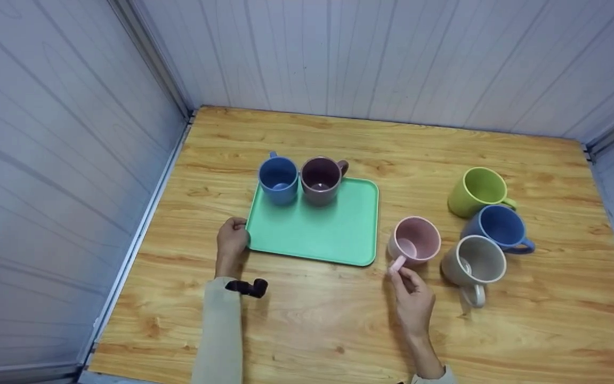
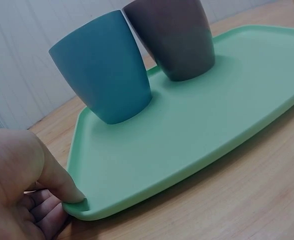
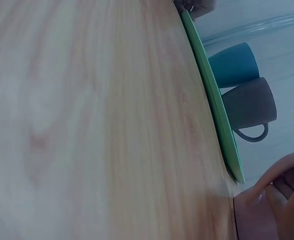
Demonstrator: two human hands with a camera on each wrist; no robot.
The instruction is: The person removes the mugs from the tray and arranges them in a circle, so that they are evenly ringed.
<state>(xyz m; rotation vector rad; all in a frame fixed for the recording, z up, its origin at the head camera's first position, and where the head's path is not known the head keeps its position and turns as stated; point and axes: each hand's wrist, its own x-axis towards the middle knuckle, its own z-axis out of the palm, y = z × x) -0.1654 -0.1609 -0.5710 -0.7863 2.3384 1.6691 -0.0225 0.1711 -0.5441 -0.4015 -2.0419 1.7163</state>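
Observation:
My left hand pinches the front left corner of a green tray, thumb over the rim and fingers curled beneath it in the left wrist view. On the tray's back left part stand a blue mug and, right beside it, a dark purple-brown mug, both upright. To the right of the tray, a pink mug stands upright with its handle towards me. My right hand pinches that handle between thumb and fingers; in the right wrist view the pink mug is only partly in frame.
At the right, a yellow-green mug, a second blue mug and a white mug stand close together on the wooden table. Panel walls enclose the table at the back and both sides.

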